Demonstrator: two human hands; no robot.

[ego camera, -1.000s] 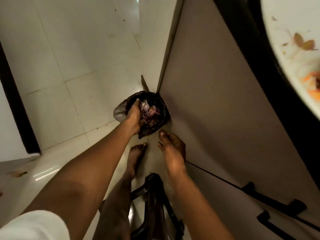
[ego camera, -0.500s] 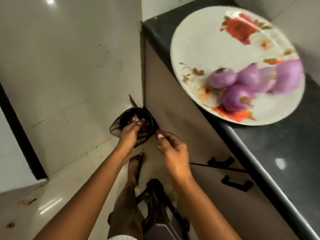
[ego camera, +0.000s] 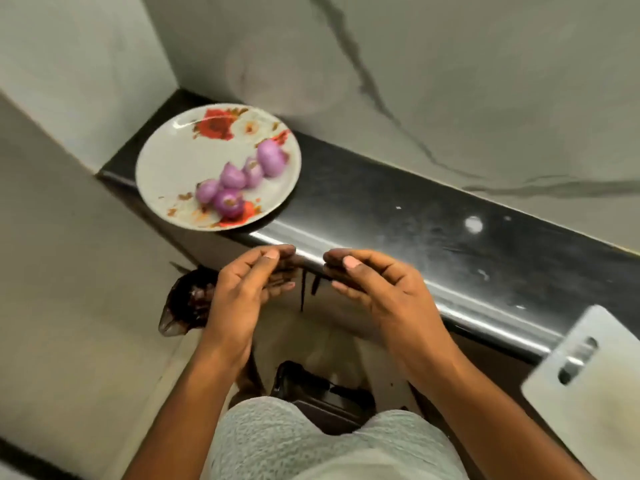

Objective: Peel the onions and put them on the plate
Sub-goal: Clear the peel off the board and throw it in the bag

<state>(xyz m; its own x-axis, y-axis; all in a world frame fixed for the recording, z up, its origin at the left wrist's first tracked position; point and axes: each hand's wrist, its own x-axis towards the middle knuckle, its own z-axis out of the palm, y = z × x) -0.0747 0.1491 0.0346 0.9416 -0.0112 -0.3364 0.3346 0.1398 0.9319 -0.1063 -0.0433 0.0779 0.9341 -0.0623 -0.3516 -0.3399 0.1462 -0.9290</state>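
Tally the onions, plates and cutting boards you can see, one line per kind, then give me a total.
Peeled onions: 5
Plate: 1
Cutting board: 1
Total: 7

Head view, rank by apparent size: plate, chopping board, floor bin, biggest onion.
1. Plate and chopping board: alike; the board is nearer and cut off by the frame.
2. Floor bin, partly behind the left hand.
3. Biggest onion.
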